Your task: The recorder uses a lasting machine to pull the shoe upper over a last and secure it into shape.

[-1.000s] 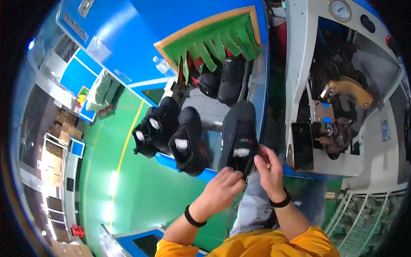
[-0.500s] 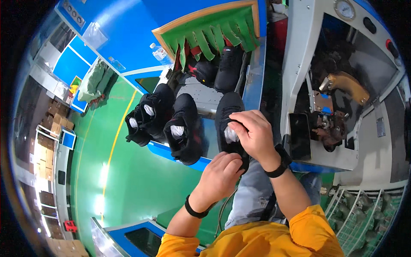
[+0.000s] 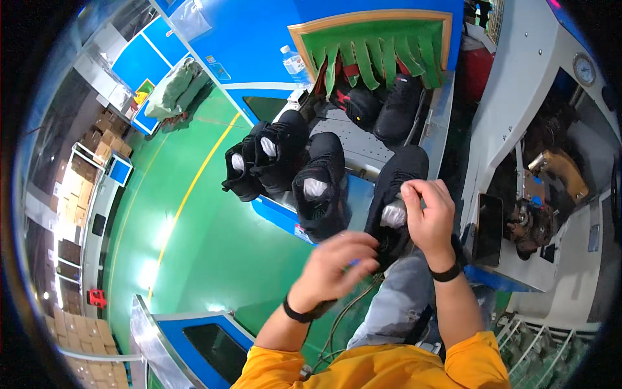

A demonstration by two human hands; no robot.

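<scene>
A black shoe (image 3: pixel 405 167) with white stuffing (image 3: pixel 394 214) inside stands at the front edge of the bench, toe pointing away from me. My right hand (image 3: pixel 431 220) is closed at the right side of its opening, thumb and forefinger pinching the collar edge. Beside the heel, my left hand (image 3: pixel 337 267) is slightly blurred, its thumb apart from the fingers; a small blue spot shows between them. To the left stands another black shoe (image 3: pixel 324 162), also stuffed white. Farther left, a pair of black shoes (image 3: pixel 285 139) sits close together.
Two more black shoes, one (image 3: pixel 398 110) upright, lie before a green strip curtain (image 3: pixel 369 55) in a blue machine. A plastic bottle (image 3: pixel 293 61) stands beside it. On the right are a phone (image 3: pixel 488 230) and a grey machine (image 3: pixel 512 117) with a gauge. Green floor (image 3: pixel 214 240) extends left.
The view has shifted left, so the scene sits farther right. My left hand has come away from the shoe's heel and its fingers have parted. My right hand has turned more upright at the collar.
</scene>
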